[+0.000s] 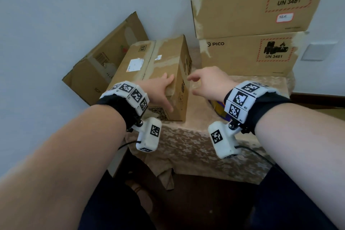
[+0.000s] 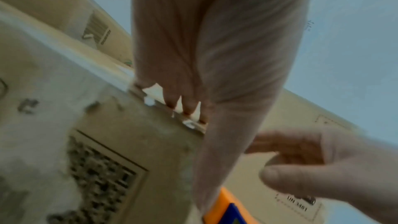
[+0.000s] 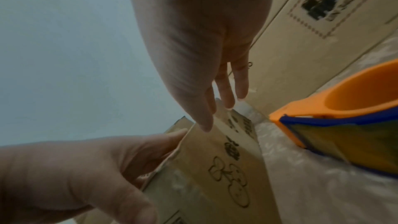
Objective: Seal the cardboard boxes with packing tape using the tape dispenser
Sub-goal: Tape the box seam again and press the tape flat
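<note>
A small cardboard box (image 1: 155,65) with old tape and labels stands on the cloth-covered table (image 1: 196,145). My left hand (image 1: 168,93) rests on the box's near right corner, fingers laid flat on top and thumb down the front face. In the left wrist view its fingertips (image 2: 187,108) reach over the top edge. My right hand (image 1: 191,85) hovers just right of the box, fingers loosely spread, holding nothing. The orange and blue tape dispenser (image 3: 344,125) lies on the cloth beneath my right wrist, mostly hidden in the head view (image 1: 217,107).
Two large PICO cartons (image 1: 248,2) (image 1: 246,56) are stacked at the back right of the table. A worn open carton (image 1: 104,61) leans against the wall on the left. The table's front edge is close to my legs.
</note>
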{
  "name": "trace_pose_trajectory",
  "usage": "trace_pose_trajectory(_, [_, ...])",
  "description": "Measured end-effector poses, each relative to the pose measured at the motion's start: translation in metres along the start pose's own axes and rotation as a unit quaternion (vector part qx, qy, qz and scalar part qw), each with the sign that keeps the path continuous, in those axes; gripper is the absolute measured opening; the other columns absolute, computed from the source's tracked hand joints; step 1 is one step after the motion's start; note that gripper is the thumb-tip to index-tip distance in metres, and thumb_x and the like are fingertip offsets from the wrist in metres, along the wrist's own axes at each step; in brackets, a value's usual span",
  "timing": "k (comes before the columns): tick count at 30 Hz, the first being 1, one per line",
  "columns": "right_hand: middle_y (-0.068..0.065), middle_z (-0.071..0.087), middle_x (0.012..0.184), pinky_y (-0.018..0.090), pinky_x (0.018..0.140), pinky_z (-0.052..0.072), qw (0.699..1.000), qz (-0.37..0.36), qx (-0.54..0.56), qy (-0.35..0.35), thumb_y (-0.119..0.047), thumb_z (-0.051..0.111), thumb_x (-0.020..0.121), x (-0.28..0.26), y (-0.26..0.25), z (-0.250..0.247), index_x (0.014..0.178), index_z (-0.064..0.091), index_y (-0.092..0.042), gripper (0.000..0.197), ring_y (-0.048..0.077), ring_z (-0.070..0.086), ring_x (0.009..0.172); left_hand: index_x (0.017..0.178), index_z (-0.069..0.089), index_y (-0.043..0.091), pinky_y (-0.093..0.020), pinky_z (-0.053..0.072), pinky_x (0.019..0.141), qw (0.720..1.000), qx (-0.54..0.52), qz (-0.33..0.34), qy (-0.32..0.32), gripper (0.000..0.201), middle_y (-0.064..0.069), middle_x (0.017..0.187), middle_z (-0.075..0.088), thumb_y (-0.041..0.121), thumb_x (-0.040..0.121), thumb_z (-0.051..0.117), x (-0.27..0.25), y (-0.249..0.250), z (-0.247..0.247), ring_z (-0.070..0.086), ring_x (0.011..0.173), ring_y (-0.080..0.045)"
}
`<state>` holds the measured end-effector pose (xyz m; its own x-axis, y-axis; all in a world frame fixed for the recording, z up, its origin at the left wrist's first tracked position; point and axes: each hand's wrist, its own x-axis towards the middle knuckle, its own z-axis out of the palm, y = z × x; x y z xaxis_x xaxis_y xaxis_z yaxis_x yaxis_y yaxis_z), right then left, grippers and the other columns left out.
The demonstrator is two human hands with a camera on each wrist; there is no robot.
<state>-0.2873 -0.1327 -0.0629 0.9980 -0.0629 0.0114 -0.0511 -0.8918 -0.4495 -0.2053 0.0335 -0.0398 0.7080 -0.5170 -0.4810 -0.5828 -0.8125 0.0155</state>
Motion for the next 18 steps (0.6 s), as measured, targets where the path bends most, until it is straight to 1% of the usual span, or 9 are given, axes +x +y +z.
trace_pose_trajectory(2, [-0.004, 0.047, 0.145, 0.034, 0.103, 0.040, 0.999, -0.027, -0.032, -0.017, -0.020, 0.061, 0.090, 0.005, -0.015, 0.002, 0.140, 0.046, -0.033, 0.054, 0.020, 0.045, 0.131, 0.153, -0.005, 0.019, -0.035, 0.024, 0.116, 0.999, 0.027, 0.014, 0.034, 0.118, -0.001, 0.161, -0.003, 0.033, 0.073, 0.080, -0.008, -0.011, 0.005, 0.021, 0.143, -0.021])
trace_pose_trajectory(4, [-0.006, 0.034, 0.154, 0.039, 0.108, 0.038, 0.995, -0.043, -0.078, -0.046, -0.017, 0.061, 0.089, 0.011, -0.029, 0.007, 0.145, 0.036, -0.036, 0.064, 0.021, 0.038, 0.136, 0.153, 0.005, 0.018, -0.032, 0.028, 0.113, 0.997, 0.027, 0.022, 0.076, 0.108, 0.001, 0.160, 0.007, 0.028, 0.075, 0.079, -0.014, -0.023, 0.012, 0.027, 0.141, -0.020])
trace_pose_trajectory(6, [-0.011, 0.022, 0.158, 0.044, 0.111, 0.034, 0.987, -0.060, -0.130, -0.072, -0.020, 0.062, 0.088, 0.015, -0.038, 0.010, 0.148, 0.029, -0.037, 0.070, 0.023, 0.033, 0.140, 0.153, 0.014, 0.018, -0.029, 0.026, 0.112, 0.993, 0.010, 0.036, 0.112, 0.098, 0.001, 0.159, 0.014, 0.024, 0.078, 0.077, -0.019, -0.030, 0.018, 0.030, 0.140, -0.019])
trace_pose_trajectory(8, [-0.014, 0.017, 0.158, 0.045, 0.112, 0.032, 0.979, -0.077, -0.166, -0.092, -0.025, 0.064, 0.089, 0.017, -0.047, 0.011, 0.149, 0.025, -0.037, 0.073, 0.024, 0.032, 0.140, 0.152, 0.019, 0.018, -0.028, 0.028, 0.111, 0.990, 0.003, 0.048, 0.134, 0.088, 0.001, 0.159, 0.017, 0.022, 0.083, 0.072, -0.021, -0.034, 0.024, 0.033, 0.138, -0.020])
trace_pose_trajectory(10, [-0.014, 0.018, 0.158, 0.041, 0.110, 0.034, 0.970, -0.085, -0.198, -0.111, -0.027, 0.062, 0.091, 0.019, -0.053, 0.014, 0.151, 0.022, -0.035, 0.073, 0.024, 0.034, 0.139, 0.151, 0.021, 0.017, -0.031, 0.030, 0.111, 0.988, 0.014, 0.059, 0.145, 0.080, -0.001, 0.158, 0.018, 0.020, 0.086, 0.068, -0.021, -0.035, 0.028, 0.035, 0.138, -0.022])
trace_pose_trajectory(13, [-0.011, 0.022, 0.157, 0.037, 0.106, 0.036, 0.961, -0.092, -0.238, -0.110, -0.029, 0.061, 0.092, 0.022, -0.056, 0.017, 0.151, 0.021, -0.031, 0.071, 0.023, 0.039, 0.135, 0.151, 0.022, 0.017, -0.033, 0.030, 0.112, 0.986, 0.024, 0.064, 0.154, 0.073, -0.001, 0.158, 0.019, 0.015, 0.089, 0.061, -0.020, -0.036, 0.029, 0.035, 0.137, -0.024])
trace_pose_trajectory(16, [-0.007, 0.032, 0.154, 0.035, 0.104, 0.037, 0.953, -0.097, -0.265, -0.106, -0.034, 0.064, 0.090, 0.026, -0.058, 0.014, 0.151, 0.024, -0.029, 0.073, 0.023, 0.041, 0.133, 0.152, 0.020, 0.018, -0.034, 0.029, 0.113, 0.985, 0.025, 0.065, 0.159, 0.071, 0.000, 0.158, 0.019, 0.010, 0.092, 0.056, -0.018, -0.037, 0.030, 0.034, 0.138, -0.025])
trace_pose_trajectory(18, [-0.003, 0.043, 0.147, 0.032, 0.100, 0.039, 0.947, -0.100, -0.288, -0.102, -0.039, 0.065, 0.089, 0.028, -0.060, 0.013, 0.150, 0.027, -0.028, 0.072, 0.022, 0.044, 0.130, 0.152, 0.019, 0.018, -0.035, 0.028, 0.114, 0.984, 0.027, 0.069, 0.160, 0.070, 0.000, 0.158, 0.019, 0.010, 0.093, 0.054, -0.017, -0.037, 0.031, 0.033, 0.139, -0.024])
